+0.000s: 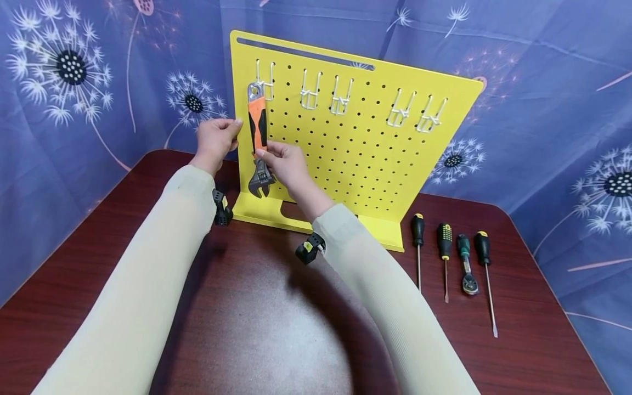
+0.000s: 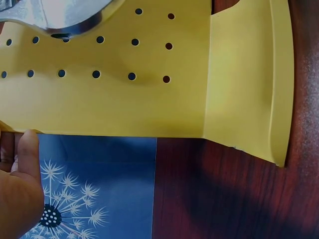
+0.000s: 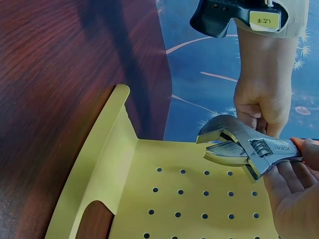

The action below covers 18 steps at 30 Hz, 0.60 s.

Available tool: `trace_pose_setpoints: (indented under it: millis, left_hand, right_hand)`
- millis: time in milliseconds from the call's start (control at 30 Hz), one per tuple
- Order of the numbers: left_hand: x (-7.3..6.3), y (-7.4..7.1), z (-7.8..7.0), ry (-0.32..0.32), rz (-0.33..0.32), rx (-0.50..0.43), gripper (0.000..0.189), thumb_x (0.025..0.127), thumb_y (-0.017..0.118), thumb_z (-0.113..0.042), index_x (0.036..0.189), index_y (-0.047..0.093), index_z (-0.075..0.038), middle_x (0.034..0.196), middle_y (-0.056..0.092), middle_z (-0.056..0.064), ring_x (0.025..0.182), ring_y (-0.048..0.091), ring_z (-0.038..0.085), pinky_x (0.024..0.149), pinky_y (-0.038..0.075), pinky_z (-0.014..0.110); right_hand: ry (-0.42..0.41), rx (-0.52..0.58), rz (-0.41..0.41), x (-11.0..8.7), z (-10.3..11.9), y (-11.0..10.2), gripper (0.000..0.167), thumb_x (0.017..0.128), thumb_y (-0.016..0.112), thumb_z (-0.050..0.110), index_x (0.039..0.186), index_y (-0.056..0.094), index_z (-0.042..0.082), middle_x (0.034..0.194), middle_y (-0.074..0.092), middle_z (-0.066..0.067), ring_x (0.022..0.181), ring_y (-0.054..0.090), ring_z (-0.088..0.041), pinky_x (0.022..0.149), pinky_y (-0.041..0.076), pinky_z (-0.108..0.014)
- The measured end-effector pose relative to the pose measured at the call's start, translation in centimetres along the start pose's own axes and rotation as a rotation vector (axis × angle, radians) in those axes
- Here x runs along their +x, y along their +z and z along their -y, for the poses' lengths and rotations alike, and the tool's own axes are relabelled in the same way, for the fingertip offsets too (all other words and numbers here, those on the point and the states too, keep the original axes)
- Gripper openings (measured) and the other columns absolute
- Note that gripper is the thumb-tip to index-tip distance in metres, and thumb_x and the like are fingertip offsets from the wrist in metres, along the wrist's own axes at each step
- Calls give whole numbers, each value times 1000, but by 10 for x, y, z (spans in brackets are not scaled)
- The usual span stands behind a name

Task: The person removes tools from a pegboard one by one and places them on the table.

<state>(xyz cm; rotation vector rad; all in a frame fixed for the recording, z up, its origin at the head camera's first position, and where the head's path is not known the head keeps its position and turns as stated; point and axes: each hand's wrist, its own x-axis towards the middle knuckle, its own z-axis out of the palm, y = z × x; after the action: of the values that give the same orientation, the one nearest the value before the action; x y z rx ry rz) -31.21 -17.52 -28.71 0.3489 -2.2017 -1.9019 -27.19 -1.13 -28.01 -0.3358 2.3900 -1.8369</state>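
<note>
My right hand (image 1: 287,164) grips an adjustable wrench (image 1: 258,129) with an orange and black handle, fingers on its lower part near the head. The wrench hangs upright, metal head down, in front of the yellow pegboard (image 1: 336,148). Its holed end overlaps the leftmost wire hook (image 1: 270,90); whether it touches the hook cannot be told. In the right wrist view the wrench's jaws stand apart, with nothing between them. My left hand (image 1: 216,141) pinches the board's left edge, thumb at the rim in the left wrist view; some of its fingers are hidden.
Several more white wire hooks (image 1: 340,96) run along the board's upper part. On the dark red table (image 1: 237,307), right of the board, lie a screwdriver (image 1: 418,233), a second screwdriver (image 1: 445,241), a ratchet wrench (image 1: 465,263) and a third screwdriver (image 1: 484,249). A blue patterned cloth (image 1: 523,49) hangs behind.
</note>
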Motion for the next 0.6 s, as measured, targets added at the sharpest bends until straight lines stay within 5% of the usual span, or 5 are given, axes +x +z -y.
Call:
trace_pose_setpoints:
  millis: [333, 600]
  left_hand:
    - [-1, 0, -3, -14, 4, 21, 42, 103, 62, -33, 132, 69, -4, 84, 50, -9, 82, 53, 3, 74, 51, 13]
    - [0, -1, -1, -8, 4, 17, 41, 102, 62, -34, 128, 70, -3, 82, 52, -9, 80, 54, 3, 75, 52, 16]
  right_hand:
    - [-6, 34, 9, -2, 3, 1, 29, 102, 64, 16, 124, 72, -1, 121, 73, -19, 85, 63, -6, 72, 51, -14]
    - [-41, -12, 24, -5, 7, 1, 29, 103, 64, 18, 123, 73, 0, 121, 74, -17, 106, 72, -21, 89, 59, -23]
